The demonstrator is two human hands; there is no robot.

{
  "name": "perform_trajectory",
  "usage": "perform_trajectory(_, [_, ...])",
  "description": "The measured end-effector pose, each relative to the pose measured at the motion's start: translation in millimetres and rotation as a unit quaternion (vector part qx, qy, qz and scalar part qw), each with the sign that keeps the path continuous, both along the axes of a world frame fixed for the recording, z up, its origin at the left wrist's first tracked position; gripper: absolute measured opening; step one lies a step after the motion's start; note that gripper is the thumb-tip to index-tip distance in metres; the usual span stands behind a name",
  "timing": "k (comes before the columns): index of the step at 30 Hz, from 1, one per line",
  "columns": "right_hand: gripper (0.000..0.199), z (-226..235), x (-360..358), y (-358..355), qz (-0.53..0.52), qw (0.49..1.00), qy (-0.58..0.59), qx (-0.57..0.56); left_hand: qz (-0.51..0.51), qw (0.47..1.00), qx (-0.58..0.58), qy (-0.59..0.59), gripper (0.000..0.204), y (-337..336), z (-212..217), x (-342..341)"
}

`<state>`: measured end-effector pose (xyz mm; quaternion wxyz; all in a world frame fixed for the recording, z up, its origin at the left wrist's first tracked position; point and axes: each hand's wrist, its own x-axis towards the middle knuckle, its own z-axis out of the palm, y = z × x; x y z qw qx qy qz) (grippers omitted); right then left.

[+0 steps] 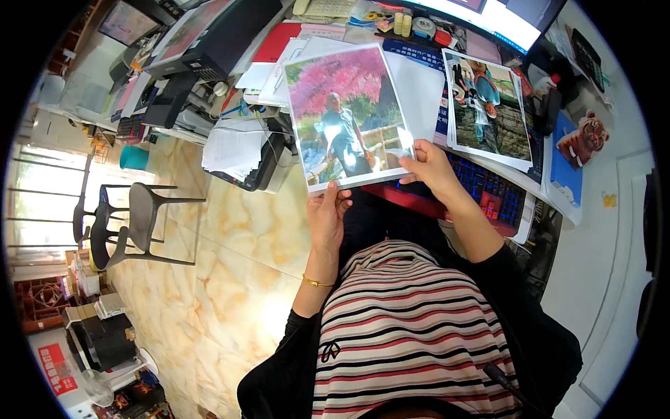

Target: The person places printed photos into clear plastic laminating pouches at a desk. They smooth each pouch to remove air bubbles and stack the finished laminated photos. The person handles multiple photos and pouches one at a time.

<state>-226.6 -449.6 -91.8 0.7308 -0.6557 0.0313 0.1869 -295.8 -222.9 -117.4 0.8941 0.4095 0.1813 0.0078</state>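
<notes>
A large glossy photo print (349, 115) is held up in front of me, tilted, showing a person before pink blossoms. Light glares off its middle. My left hand (328, 207) pinches its lower left corner, thumb on the front. At the lower right corner my right hand (434, 170) grips the print, with its thumb on the face and the other fingers partly behind. To the right, a stack of photo prints (488, 112) with white borders lies on the desk, apart from both hands.
Below the stack sits a backlit keyboard (488, 188) on a red tray. A monitor (499, 17) stands at the back. On the left are a black printer (209, 38) and a pile of papers (236, 146). A blue folder (564, 164) lies far right; chairs (143, 216) stand left.
</notes>
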Motion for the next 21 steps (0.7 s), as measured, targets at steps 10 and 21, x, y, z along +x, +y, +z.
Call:
perform_trajectory(10, [0.026,-25.6,-37.6,-6.6,-0.176,0.98,-0.007,0.087,-0.07,0.99,0.004,0.12,0.012,-30.7,-15.9,0.6])
perform_trajectory(21, [0.02,-37.8,-42.3,-12.8,-0.176,0.943,0.136,0.247,-0.096,0.987,0.011,0.132,0.014,-23.0,-12.5,-2.9])
